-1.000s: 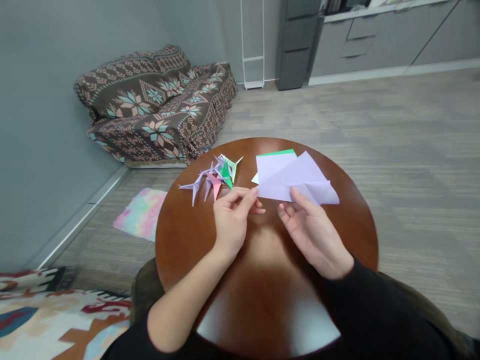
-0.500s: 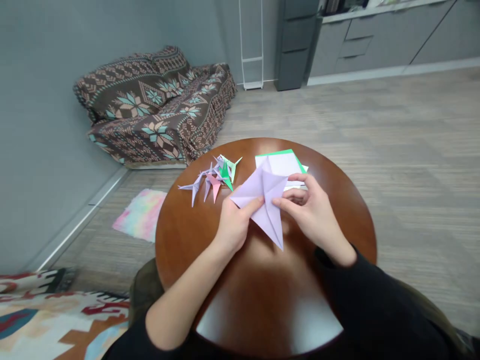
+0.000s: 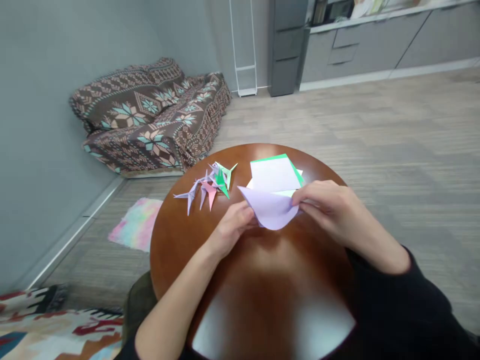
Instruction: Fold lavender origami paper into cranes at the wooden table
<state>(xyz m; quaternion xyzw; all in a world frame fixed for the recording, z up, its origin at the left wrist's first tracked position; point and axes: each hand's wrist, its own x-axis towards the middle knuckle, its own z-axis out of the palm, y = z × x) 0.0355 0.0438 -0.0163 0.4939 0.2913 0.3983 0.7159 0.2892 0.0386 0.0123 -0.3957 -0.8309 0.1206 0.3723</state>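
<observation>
A sheet of lilac origami paper (image 3: 270,206), bent into a curve, is held up over the round wooden table. My left hand (image 3: 237,220) grips its left side, with the fingertips partly hidden behind the paper. At the right edge, my right hand (image 3: 325,202) pinches the sheet between thumb and fingers. Just behind the paper lies a stack of square sheets, a white sheet (image 3: 275,174) on top and a green sheet (image 3: 299,175) showing at its edges. Folded paper cranes sit to the left: lilac ones (image 3: 191,195), a pink crane (image 3: 210,192) and a green crane (image 3: 221,183).
The round brown table (image 3: 180,250) carries everything. Past it stands a sofa under a patterned cover (image 3: 150,120). A pastel rug (image 3: 137,224) lies on the floor at left. Grey kitchen cabinets (image 3: 367,45) and a white rack (image 3: 245,67) are at the back.
The lilac paper has gone from a star-like spread with its point toward me to a curved sheet. My right hand has shifted right and turned over along its edge.
</observation>
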